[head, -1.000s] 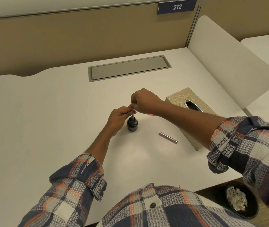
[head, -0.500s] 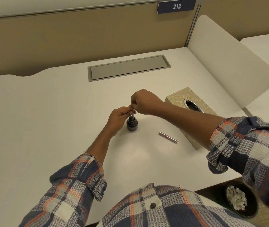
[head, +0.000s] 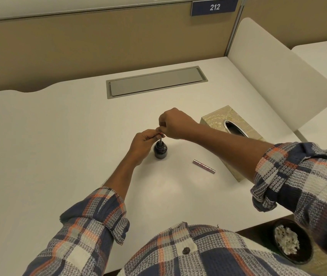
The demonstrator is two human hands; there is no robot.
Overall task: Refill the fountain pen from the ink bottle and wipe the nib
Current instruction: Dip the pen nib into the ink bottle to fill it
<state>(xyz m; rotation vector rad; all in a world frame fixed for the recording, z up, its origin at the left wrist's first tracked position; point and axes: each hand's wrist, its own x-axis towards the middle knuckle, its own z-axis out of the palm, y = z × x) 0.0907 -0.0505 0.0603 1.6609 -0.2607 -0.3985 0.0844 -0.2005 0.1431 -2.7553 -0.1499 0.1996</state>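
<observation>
while both hands are meeting over the ink bottle (head: 160,150), the pen (head: 159,138) is standing nearly upright with its lower end down in the bottle's open mouth. left hand (head: 141,143) is pinching the pen's upper part, fingers closed on it, wrist resting beside the bottle on its left. right hand (head: 172,124) is sitting just above and to the right, fingertips (head: 161,129) pressed together on the pen's top end; a bit of red is showing between the two hands. nib is hidden inside the bottle, can't tell the ink level. bottle is standing upright on the white desk (head: 59,146), roughly mid-desk. pinkish pen cap (head: 204,166) is lying flat on the desk, right of the bottle, apart from it. tissue box (head: 221,119) is sitting further right, partly behind the right forearm. dark bin (head: 306,253) with crumpled white paper is showing below the desk edge at lower right. plaid sleeves are rolled up on both arms.
</observation>
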